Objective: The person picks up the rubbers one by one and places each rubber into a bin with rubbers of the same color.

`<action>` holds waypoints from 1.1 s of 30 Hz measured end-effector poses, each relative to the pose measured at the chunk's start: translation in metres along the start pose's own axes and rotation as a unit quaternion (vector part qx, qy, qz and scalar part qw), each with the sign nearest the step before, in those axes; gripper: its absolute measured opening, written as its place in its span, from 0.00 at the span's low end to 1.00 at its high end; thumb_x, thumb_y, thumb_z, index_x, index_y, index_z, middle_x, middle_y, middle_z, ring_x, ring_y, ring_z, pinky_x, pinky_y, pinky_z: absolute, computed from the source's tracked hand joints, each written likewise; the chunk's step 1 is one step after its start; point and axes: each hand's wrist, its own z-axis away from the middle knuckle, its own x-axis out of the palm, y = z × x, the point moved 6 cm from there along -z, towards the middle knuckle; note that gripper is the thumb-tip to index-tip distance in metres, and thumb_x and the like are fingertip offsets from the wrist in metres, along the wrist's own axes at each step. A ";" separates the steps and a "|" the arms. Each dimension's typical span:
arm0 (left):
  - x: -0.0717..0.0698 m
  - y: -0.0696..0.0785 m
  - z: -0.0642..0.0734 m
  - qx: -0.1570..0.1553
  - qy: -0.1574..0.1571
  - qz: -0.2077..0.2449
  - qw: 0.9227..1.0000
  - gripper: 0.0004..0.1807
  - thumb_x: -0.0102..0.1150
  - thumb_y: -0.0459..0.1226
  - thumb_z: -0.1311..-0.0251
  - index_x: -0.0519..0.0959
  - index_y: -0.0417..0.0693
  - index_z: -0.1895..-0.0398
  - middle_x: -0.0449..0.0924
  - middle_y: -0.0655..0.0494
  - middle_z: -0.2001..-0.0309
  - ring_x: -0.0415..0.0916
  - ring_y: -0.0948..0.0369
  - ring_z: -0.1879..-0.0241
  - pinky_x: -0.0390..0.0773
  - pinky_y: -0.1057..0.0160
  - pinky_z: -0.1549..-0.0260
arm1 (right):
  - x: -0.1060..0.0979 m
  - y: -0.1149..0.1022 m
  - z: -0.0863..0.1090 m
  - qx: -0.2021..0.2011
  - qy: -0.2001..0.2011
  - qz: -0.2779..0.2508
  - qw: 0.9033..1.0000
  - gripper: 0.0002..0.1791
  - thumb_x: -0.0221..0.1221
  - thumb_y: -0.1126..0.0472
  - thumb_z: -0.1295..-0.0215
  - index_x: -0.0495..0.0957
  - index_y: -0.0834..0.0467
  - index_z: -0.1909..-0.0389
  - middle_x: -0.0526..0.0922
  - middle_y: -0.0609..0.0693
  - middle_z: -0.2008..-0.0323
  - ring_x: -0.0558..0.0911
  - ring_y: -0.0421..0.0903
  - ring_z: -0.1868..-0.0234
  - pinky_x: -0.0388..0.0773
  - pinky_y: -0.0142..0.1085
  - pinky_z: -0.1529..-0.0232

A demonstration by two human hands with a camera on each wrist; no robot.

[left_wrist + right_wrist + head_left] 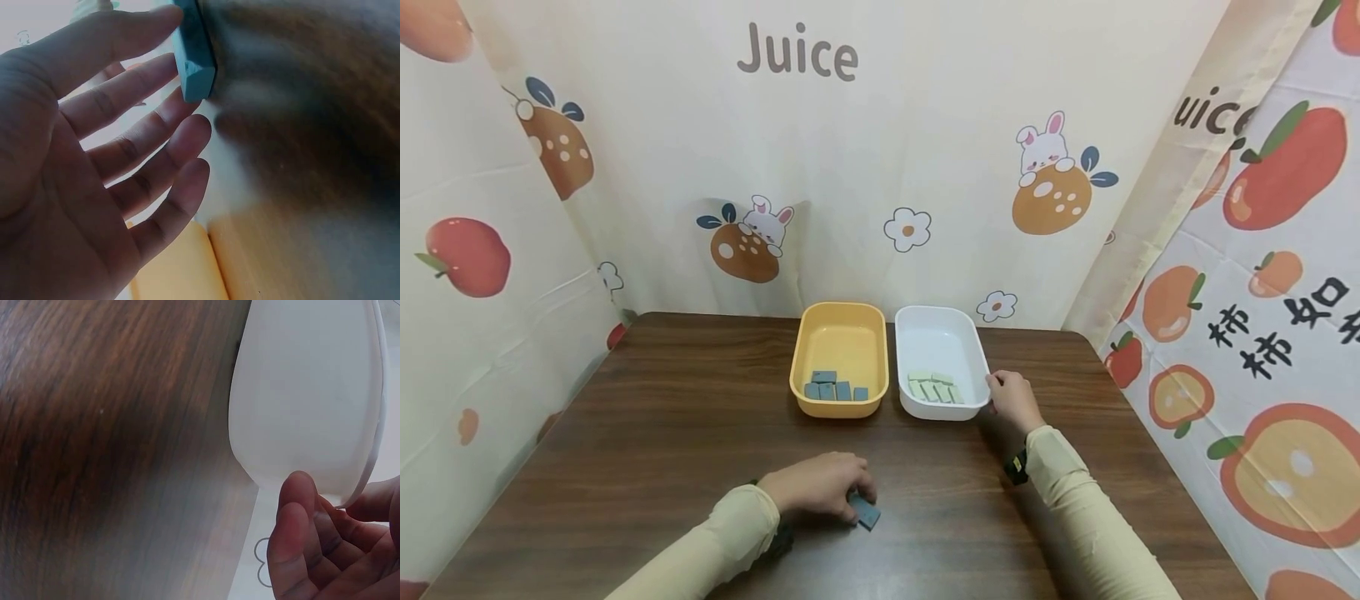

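My left hand (pixel 822 485) is low over the table, thumb and fingertips pinching a flat blue-grey block (pixel 867 514). In the left wrist view, that block (pixel 195 59) sits against the wood between thumb and index finger, while the other fingers spread loosely. My right hand (pixel 1017 400) grips the right-hand wall of a white plastic bin (pixel 942 337). Several pale green blocks lie at its near end. From the right wrist, the fingers (pixel 291 531) are under the bin's outer corner and the thumb is at the rim.
Left of the white bin stands a yellow bin (pixel 844 342) with several blue-grey blocks at its near end. Both bins sit near the back edge of the dark wooden table (pixel 662 433). Fruit-printed curtains (pixel 880 150) hang behind and at both sides.
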 end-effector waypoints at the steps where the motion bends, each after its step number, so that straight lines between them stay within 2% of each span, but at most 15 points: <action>1: 0.000 0.000 0.000 -0.001 0.000 -0.002 1.000 0.12 0.70 0.41 0.49 0.85 0.59 0.59 0.73 0.68 0.67 0.66 0.71 0.67 0.69 0.72 0.65 | 0.000 0.000 0.000 -0.001 0.001 0.000 1.000 0.20 0.44 0.58 0.24 0.79 0.69 0.53 0.78 0.53 0.81 0.76 0.45 0.79 0.72 0.35 0.75; 14: 0.003 0.007 -0.001 0.015 0.007 -0.018 1.000 0.11 0.70 0.39 0.50 0.85 0.57 0.62 0.74 0.69 0.68 0.66 0.72 0.68 0.70 0.72 0.63 | 0.000 0.000 0.000 -0.003 0.004 -0.004 1.000 0.20 0.44 0.59 0.24 0.78 0.70 0.51 0.78 0.53 0.80 0.76 0.44 0.80 0.72 0.35 0.76; 26: 0.003 0.005 -0.004 0.009 0.022 -0.023 0.999 0.09 0.70 0.41 0.49 0.84 0.56 0.63 0.74 0.69 0.68 0.68 0.73 0.68 0.72 0.72 0.64 | 0.000 -0.001 0.001 -0.001 -0.001 -0.005 1.000 0.20 0.44 0.58 0.24 0.78 0.70 0.52 0.77 0.53 0.80 0.76 0.44 0.79 0.72 0.35 0.76; 33: -0.001 0.001 -0.004 -0.009 0.039 -0.018 0.999 0.09 0.69 0.41 0.47 0.84 0.56 0.62 0.73 0.69 0.69 0.68 0.72 0.69 0.72 0.72 0.66 | 0.001 0.001 -0.001 -0.001 -0.002 -0.006 1.000 0.20 0.44 0.58 0.24 0.78 0.69 0.51 0.77 0.53 0.81 0.76 0.45 0.79 0.72 0.35 0.76</action>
